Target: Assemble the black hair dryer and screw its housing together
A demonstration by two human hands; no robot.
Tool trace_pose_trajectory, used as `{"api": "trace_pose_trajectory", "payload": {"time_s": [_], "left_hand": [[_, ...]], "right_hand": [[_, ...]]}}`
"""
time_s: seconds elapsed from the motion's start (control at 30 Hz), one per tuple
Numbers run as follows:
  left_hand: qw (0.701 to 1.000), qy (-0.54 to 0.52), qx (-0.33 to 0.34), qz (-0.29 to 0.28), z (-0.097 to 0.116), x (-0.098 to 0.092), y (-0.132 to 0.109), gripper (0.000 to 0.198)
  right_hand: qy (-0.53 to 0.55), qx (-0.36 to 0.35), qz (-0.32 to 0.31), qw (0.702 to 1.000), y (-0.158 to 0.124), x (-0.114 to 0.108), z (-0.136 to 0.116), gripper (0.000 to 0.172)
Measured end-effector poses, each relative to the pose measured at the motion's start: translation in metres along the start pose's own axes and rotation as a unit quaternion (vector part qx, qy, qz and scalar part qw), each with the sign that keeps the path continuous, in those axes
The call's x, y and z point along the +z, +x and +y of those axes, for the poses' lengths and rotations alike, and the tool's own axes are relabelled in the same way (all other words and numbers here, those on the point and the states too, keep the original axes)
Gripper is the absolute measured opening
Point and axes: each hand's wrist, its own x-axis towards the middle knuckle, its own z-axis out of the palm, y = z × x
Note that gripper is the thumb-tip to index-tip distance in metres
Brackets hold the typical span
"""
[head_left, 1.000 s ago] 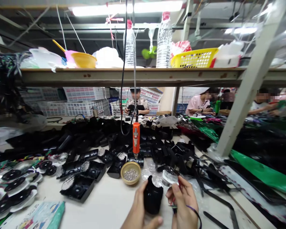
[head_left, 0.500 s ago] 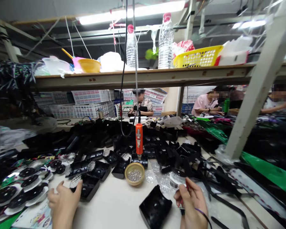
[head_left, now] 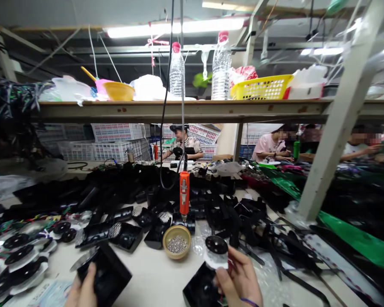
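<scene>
My left hand (head_left: 83, 288) is closed round the edge of a black plastic housing (head_left: 110, 273), raised and tilted at the lower left; a round mesh piece shows at its far end. In my right hand (head_left: 240, 277), a round disc (head_left: 216, 246) with a black face and white rim is pinched between thumb and fingers. Red wire shows by those fingers. A second black housing (head_left: 196, 283) lies on the table just below and left of the disc, partly behind the right hand. Between the hands stands a yellowish bowl (head_left: 166, 251) of small metal screws.
An orange electric screwdriver (head_left: 184, 194) hangs over the bowl. Several black housings (head_left: 128, 236) and dark parts lie behind. Similar discs (head_left: 22, 256) are heaped at the left. A slanting post (head_left: 326, 162) stands at the right, under a shelf (head_left: 179, 111). Co-workers sit beyond.
My left hand has closed on a black housing and lifted it nearer. My right hand has moved left and raised the disc into view over the other housing. The view tilted up slightly.
</scene>
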Motion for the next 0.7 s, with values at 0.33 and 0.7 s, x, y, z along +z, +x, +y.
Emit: {"api": "trace_pose_trajectory", "payload": {"time_s": [0.33,0.7], "left_hand": [[0.925,-0.238,-0.117,-0.272,0.017,0.083,-0.135,0.078],[0.904,0.004,0.081,-0.419,-0.012,0.086,-0.129,0.029]], "right_hand": [[0.006,0.004,-0.162,0.987,-0.047,0.029,0.024,0.06],[0.036,0.085,-0.039,0.995,0.003,-0.016,-0.005,0.058]]}}
